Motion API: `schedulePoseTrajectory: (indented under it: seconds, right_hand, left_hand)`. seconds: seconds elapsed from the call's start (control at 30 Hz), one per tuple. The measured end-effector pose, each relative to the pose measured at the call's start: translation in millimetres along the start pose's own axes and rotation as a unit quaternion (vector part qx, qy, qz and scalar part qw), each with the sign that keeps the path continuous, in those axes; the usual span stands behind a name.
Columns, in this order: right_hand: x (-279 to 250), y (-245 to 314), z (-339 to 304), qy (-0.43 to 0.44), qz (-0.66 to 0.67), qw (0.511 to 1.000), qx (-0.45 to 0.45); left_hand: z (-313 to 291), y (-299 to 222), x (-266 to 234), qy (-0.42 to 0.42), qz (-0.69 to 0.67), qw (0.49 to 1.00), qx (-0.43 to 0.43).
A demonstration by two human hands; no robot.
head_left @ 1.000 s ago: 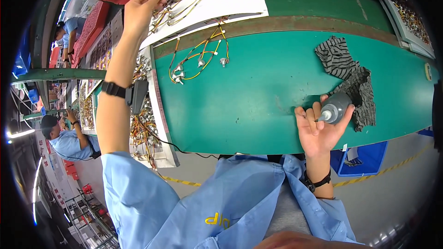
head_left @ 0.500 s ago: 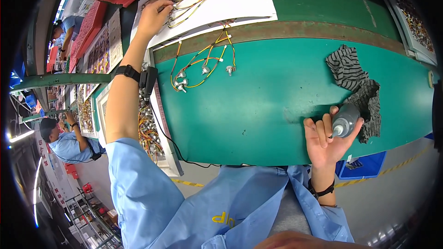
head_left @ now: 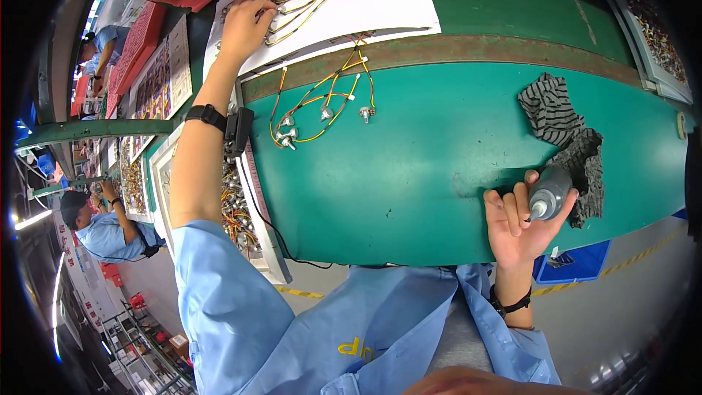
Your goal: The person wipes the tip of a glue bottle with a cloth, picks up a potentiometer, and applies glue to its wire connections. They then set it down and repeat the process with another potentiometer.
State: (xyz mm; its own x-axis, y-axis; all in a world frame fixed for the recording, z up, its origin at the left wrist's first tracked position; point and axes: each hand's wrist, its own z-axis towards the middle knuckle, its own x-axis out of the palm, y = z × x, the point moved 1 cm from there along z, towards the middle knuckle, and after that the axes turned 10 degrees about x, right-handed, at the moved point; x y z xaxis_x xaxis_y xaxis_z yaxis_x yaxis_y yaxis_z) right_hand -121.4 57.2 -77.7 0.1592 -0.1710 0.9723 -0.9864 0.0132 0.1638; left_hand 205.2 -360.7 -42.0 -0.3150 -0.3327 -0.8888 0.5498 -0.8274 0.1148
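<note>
My left hand reaches over the white sheet at the top, its thumb and fingertips closed at a small wired potentiometer; the grip is partly hidden by the fingers. Other wired potentiometers lie beside that hand. My right hand is wrapped round a dark squeeze bottle, tipped so its pale nozzle points down and toward me. On the green mat, several more potentiometers lie with red, yellow and black wires. A crumpled grey-and-black striped cloth rests just beyond the bottle.
A white-framed tray full of wired parts stands beneath my left arm, a black cable beside it. A blue bin sits below the table's edge at right. Another person works at far left, near red trays.
My left hand has shifted slightly, its fingertips staying among the wired potentiometers. My right hand and the bottle have barely moved.
</note>
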Motion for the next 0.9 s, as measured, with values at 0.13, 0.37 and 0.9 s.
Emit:
schedulePoseTrajectory:
  seconds: [0.13,0.37,0.9]
  right_hand:
    - [1.0,-0.9,-0.1,-0.012,0.007,1.000,0.004]
    - [2.3,0.2,2.2,-0.005,0.022,1.000,0.000]
    - [16.1,-9.8,-26.0,-0.068,0.154,0.985,0.040]
  left_hand:
    - [-2.4,0.0,-15.0,-0.021,0.001,0.998,-0.058]
    - [-9.0,-134.5,-68.9,0.047,-0.204,0.974,-0.092]
    - [-35.9,-268.3,-56.7,0.129,-0.280,0.926,-0.218]
